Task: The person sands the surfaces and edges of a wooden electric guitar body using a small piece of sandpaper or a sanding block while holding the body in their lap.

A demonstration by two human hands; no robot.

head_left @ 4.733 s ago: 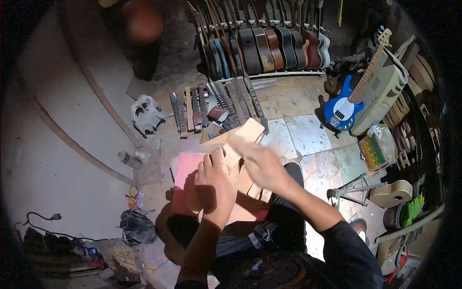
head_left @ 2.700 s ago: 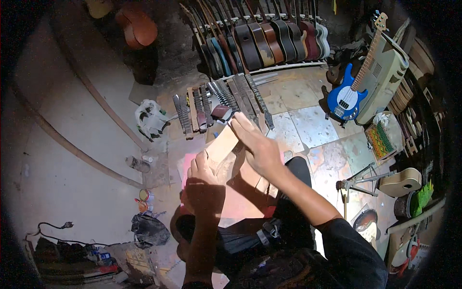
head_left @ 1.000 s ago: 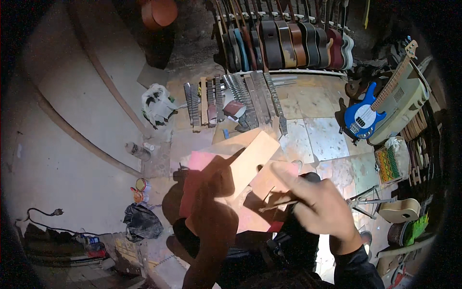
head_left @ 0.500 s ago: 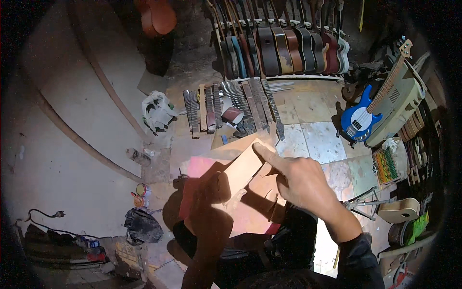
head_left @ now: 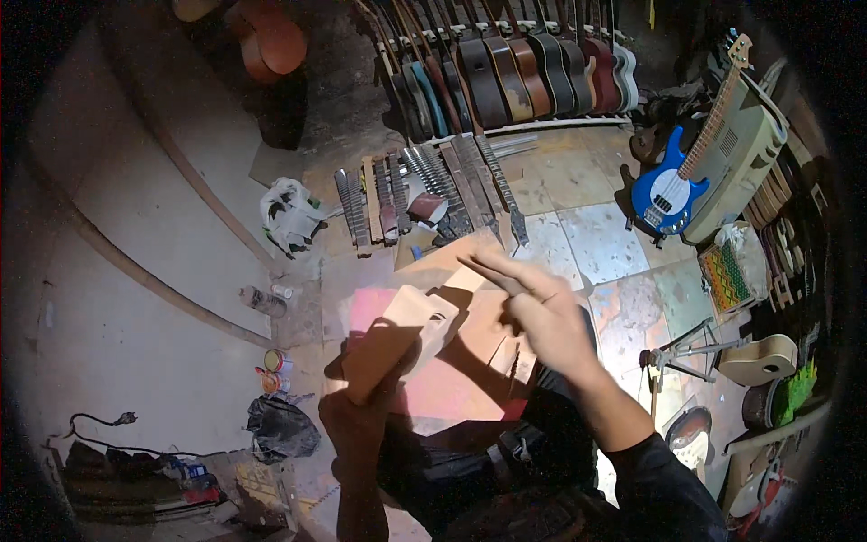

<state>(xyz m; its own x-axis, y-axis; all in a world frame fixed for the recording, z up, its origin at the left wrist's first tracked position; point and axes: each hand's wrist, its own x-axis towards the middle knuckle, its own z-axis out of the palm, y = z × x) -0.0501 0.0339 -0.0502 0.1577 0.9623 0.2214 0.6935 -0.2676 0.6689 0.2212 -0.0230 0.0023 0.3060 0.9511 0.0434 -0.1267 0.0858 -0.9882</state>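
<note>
Left hand: left hand [head_left: 359,423], in shadow, clamped on near end of wooden piece [head_left: 397,336].
Right hand: right hand [head_left: 539,312] spread flat, fingers apart, above pink board [head_left: 433,384].
Unclear: whether right hand touches anything.

- The left hand [head_left: 357,425] sat in deep shadow under the pale, flat wooden piece [head_left: 397,339]; its fingers could not be made out.
- The raised right hand [head_left: 533,303] covered part of the pink board [head_left: 433,388] beneath it.
- Beyond the hands, the upright row of guitars [head_left: 515,77] was cut off at the top edge.
</note>
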